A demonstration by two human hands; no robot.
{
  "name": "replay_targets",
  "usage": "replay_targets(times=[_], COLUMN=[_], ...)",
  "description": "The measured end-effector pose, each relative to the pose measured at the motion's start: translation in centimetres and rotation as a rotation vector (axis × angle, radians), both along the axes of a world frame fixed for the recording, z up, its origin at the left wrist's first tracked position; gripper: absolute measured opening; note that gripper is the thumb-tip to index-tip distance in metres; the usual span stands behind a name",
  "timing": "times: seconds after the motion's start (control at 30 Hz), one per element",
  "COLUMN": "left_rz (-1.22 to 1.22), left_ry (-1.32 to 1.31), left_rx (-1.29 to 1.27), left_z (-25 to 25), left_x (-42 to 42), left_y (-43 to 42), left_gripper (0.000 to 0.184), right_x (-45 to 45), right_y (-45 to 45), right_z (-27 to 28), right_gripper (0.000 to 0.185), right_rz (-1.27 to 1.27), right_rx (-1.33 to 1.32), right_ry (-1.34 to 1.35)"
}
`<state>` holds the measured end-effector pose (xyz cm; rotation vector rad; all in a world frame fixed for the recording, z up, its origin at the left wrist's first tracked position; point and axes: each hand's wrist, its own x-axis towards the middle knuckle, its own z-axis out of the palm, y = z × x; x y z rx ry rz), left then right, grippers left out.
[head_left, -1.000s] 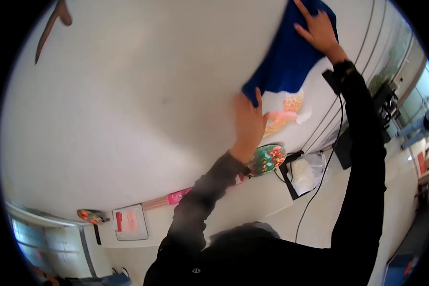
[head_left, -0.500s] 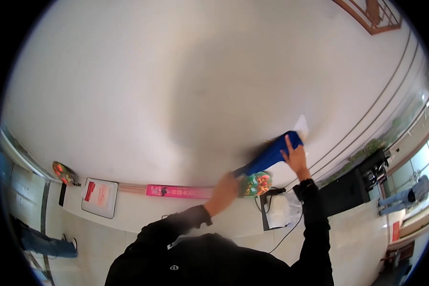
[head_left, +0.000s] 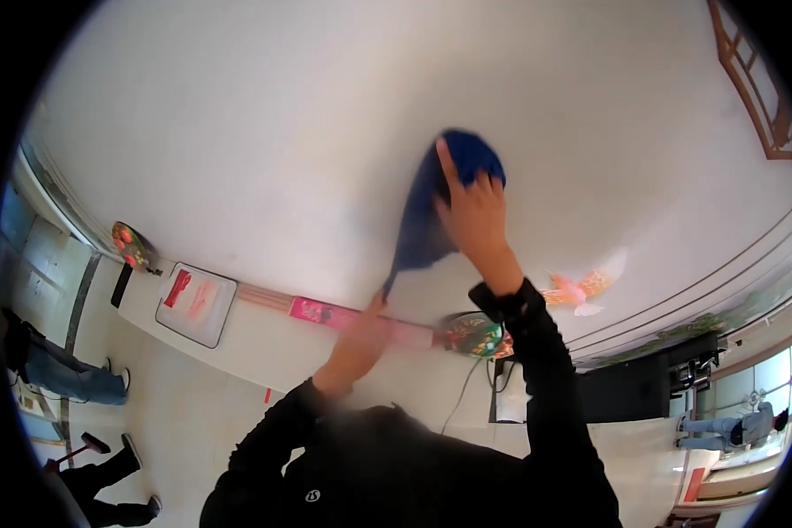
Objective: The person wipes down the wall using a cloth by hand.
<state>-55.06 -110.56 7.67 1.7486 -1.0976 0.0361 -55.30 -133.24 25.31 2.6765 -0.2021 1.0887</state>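
Observation:
A blue cloth (head_left: 422,207) is stretched between my two hands against a pale, upright-looking surface (head_left: 264,150). My right hand (head_left: 480,216) grips its upper part, the index finger stretched along it and the other fingers curled into it. Lower down, my left hand (head_left: 357,348) is blurred but closed on the cloth's narrow tail. Behind the left hand lies a long pink box (head_left: 321,314). A round, colourful patterned object (head_left: 473,334) sits beside my right forearm, which partly hides it.
On the narrow ledge (head_left: 150,304) are a white tray (head_left: 198,304), thin sticks and a second round patterned object (head_left: 130,245). An orange fish-shaped decoration (head_left: 585,289) is at right. People stand left and far right. A cable (head_left: 462,396) hangs by the ledge.
My right hand has moved up and left with the blue cloth, which now hangs more steeply. My left hand has shifted slightly left. The view has turned, and the fish decoration now shows.

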Motion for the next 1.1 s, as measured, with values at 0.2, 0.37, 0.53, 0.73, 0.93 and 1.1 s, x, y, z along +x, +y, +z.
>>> replay_targets(times=[0.2, 0.37, 0.53, 0.73, 0.93, 1.1], left_rz=[0.118, 0.392, 0.406, 0.463, 0.499, 0.538], left_ry=[0.529, 0.530, 0.851, 0.871, 0.582, 0.285], left_rx=[-0.550, -0.575, -0.523, -0.637, -0.499, -0.449], left_z=[8.0, 11.1, 5.7, -1.8, 0.0, 11.8], left_x=[7.6, 13.5, 15.5, 15.1, 19.2, 20.0], left_y=[5.4, 13.3, 16.5, 20.0, 22.9, 18.6], left_gripper=[0.046, 0.029, 0.020, 0.032, 0.029, 0.036], right_x=[10.2, 17.4, 20.2, 22.2, 16.2, 13.1], right_y=[5.4, 10.7, 14.8, 15.8, 18.2, 15.8], right_z=[7.1, 5.6, -0.8, -13.6, -15.2, -11.4], right_gripper=[0.077, 0.071, 0.059, 0.012, 0.062, 0.075], right_rz=[0.153, 0.223, 0.373, 0.689, 0.453, 0.392], right_rx=[-0.123, -0.120, -0.119, -0.041, 0.256, 0.473], right_ry=[-0.393, -0.503, -0.146, 0.190, 0.277, 0.161])
